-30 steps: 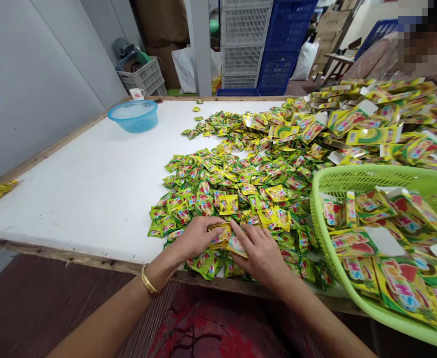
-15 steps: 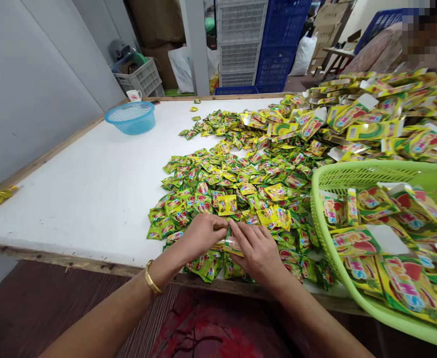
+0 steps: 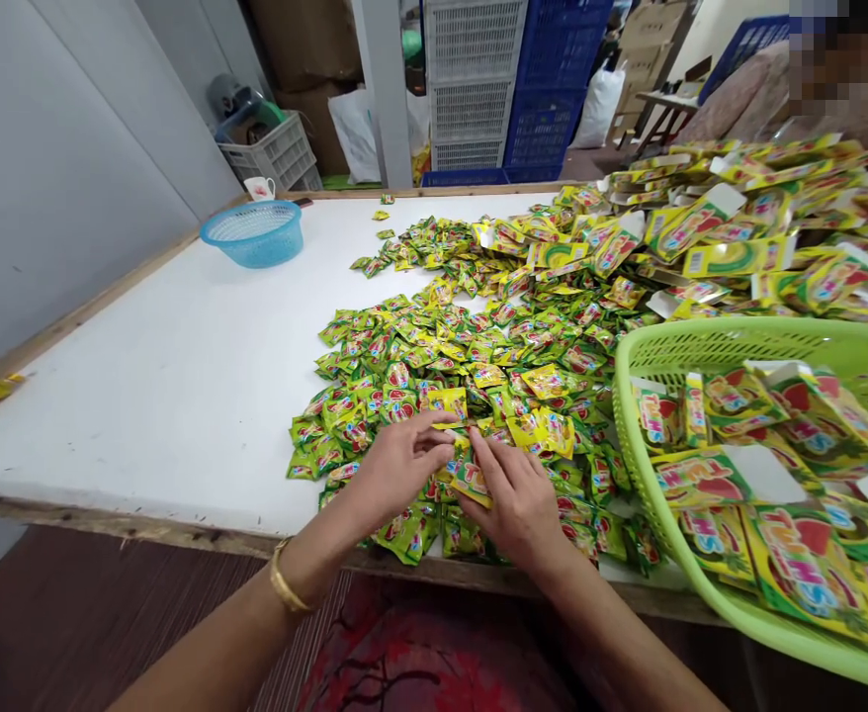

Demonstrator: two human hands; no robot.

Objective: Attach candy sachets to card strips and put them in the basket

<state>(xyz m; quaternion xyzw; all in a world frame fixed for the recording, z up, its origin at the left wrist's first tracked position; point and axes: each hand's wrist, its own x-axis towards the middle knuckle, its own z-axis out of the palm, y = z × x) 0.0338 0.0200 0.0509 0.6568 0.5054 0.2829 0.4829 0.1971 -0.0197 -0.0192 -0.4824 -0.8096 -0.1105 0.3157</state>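
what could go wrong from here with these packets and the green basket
Packets lie right up to the wooden front edge, below both hands, so a forearm or sleeve might brush some off.
The green basket appears to jut past that edge, so a knock could tip it.
A carton in the basket has its white flap open, so anything inside might spill.
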